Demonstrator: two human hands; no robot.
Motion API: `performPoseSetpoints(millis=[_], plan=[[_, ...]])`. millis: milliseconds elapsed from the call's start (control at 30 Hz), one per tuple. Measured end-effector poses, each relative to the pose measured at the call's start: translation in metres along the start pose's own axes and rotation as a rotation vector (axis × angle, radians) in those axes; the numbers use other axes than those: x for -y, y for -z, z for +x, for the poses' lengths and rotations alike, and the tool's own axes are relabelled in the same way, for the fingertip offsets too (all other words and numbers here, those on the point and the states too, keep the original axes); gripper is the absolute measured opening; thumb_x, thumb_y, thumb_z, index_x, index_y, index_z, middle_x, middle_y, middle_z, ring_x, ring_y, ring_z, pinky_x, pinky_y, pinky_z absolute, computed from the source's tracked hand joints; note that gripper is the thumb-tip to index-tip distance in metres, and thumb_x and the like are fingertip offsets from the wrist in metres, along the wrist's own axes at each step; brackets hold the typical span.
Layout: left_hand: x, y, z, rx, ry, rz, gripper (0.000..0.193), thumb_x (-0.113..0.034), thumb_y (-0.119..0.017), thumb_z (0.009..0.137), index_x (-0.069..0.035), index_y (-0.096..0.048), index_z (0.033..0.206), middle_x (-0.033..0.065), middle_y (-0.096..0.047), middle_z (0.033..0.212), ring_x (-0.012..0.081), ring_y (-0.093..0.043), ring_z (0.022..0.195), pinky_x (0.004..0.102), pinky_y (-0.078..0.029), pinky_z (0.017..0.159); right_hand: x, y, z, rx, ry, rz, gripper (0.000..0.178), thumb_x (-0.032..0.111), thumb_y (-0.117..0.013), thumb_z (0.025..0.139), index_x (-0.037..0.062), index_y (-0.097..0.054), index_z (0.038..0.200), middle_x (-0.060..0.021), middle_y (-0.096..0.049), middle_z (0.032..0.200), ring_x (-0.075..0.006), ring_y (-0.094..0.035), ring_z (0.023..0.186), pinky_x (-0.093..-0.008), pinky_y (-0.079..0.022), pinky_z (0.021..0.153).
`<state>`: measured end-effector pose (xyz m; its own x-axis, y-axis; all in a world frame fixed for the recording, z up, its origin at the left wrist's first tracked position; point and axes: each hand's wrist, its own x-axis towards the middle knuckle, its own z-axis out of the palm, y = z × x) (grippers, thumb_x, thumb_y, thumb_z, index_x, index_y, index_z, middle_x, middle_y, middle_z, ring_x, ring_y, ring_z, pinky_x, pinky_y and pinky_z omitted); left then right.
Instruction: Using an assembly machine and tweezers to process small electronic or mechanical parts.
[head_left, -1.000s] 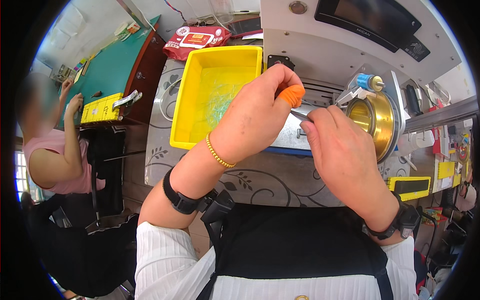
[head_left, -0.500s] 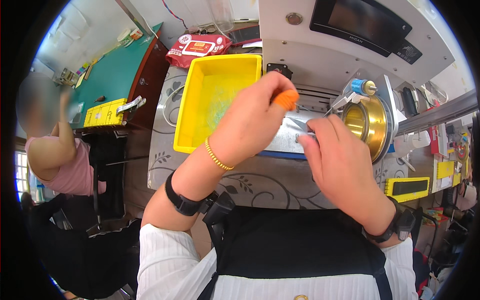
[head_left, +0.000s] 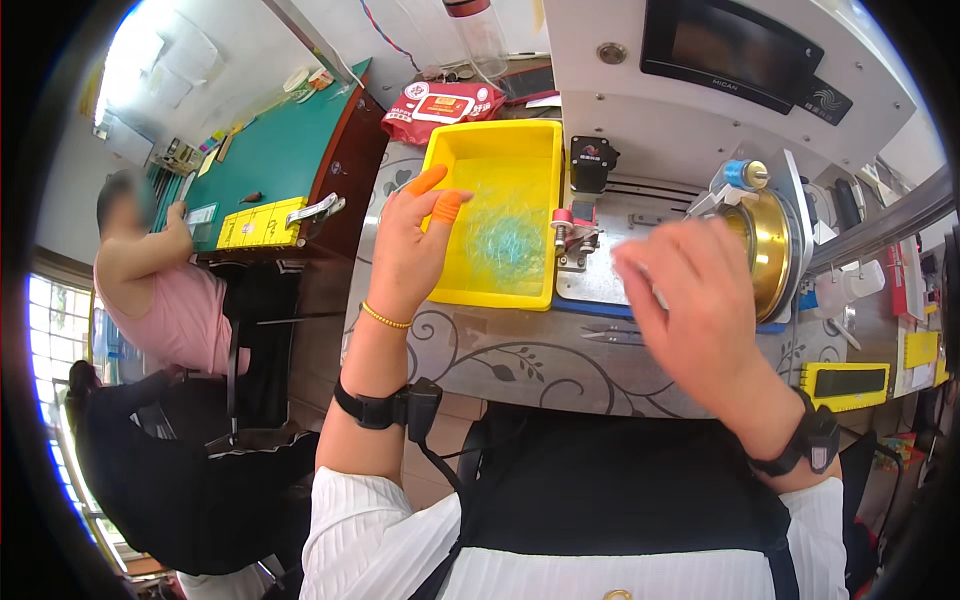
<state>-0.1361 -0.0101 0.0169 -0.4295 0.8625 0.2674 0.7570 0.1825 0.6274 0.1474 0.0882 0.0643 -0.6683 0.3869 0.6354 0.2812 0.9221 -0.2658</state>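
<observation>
My left hand (head_left: 415,235), with orange finger cots (head_left: 446,207) on two fingers, hovers at the left side of a yellow bin (head_left: 490,298). Its fingers stand apart and nothing shows in them. Fine pale blue-green threads (head_left: 512,238) lie tangled in the bin. My right hand (head_left: 695,310), slightly blurred, is above the front of a machine's metal plate (head_left: 612,285); its fingers curve and the thumb stands apart. Below its thumb, small scissors (head_left: 612,334) appear at the plate's front edge, their right end hidden by the hand.
A grey-and-white machine with a dark screen (head_left: 735,50) rises behind the plate. On its right are a brass-coloured drum (head_left: 772,250) and a blue thread spool (head_left: 742,173). A red packet (head_left: 440,112) and a clear bottle (head_left: 478,38) stand behind the bin. Another person (head_left: 170,290) sits at left.
My hands have parted. The left moved from the plate to the bin's left side, uncovering a red-tipped clamp. The right drew back slightly, and scissors now show beneath it.
</observation>
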Motion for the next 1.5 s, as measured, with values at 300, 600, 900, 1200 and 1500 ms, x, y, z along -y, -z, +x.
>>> performPoseSetpoints(millis=[300,600,900,1200,1500], plan=[[-0.01,-0.02,0.004,-0.216,-0.047,-0.031,0.039,-0.004,-0.073,0.079,-0.008,-0.065,0.117,0.0151,-0.06,0.13,0.0268,-0.056,0.123,0.0327,-0.042,0.102,-0.013,-0.01,0.011,0.046,-0.042,-0.103,0.016,0.01,-0.072,0.077,0.0085,-0.063,0.09,-0.0037,-0.056,0.09,-0.0242,-0.053,0.089,-0.0388,-0.039,0.078],[-0.012,-0.015,-0.002,0.109,0.192,-0.45,0.044,-0.032,-0.051,0.102,-0.004,-0.055,0.135,0.0151,-0.059,0.133,0.0254,-0.053,0.127,0.0352,-0.033,0.112,-0.011,-0.011,0.02,0.004,-0.062,-0.073,0.013,0.006,-0.072,0.072,0.0108,-0.065,0.083,-0.0048,-0.058,0.093,-0.0265,-0.053,0.098,-0.0403,-0.038,0.087],[-0.036,-0.014,-0.001,0.125,0.299,-1.166,0.055,-0.042,-0.036,0.106,0.002,-0.052,0.136,0.0163,-0.057,0.134,0.0237,-0.05,0.129,0.0386,-0.036,0.11,-0.02,-0.016,0.022,0.053,0.009,-0.05,0.015,0.005,-0.072,0.069,0.0082,-0.061,0.079,-0.0056,-0.057,0.093,-0.0264,-0.054,0.099,-0.0439,-0.039,0.09],[-0.074,-0.025,-0.011,0.057,0.182,-1.068,0.047,-0.037,-0.037,0.107,0.001,-0.058,0.124,0.0133,-0.066,0.117,0.0216,-0.061,0.11,0.0348,-0.046,0.097,-0.025,-0.039,0.014,-0.124,0.035,0.049,0.015,0.011,-0.071,0.073,0.0069,-0.062,0.084,-0.0061,-0.057,0.097,-0.0263,-0.053,0.103,-0.0451,-0.039,0.093],[-0.157,-0.055,-0.023,-0.149,-0.24,-0.584,0.031,-0.025,-0.042,0.106,-0.002,-0.055,0.121,0.0112,-0.064,0.115,0.017,-0.058,0.103,0.031,-0.044,0.094,-0.01,0.052,-0.017,-0.262,0.05,0.016,0.018,0.009,-0.066,0.079,0.0037,-0.069,0.096,-0.0082,-0.061,0.108,-0.0252,-0.055,0.108,-0.0428,-0.041,0.098]])
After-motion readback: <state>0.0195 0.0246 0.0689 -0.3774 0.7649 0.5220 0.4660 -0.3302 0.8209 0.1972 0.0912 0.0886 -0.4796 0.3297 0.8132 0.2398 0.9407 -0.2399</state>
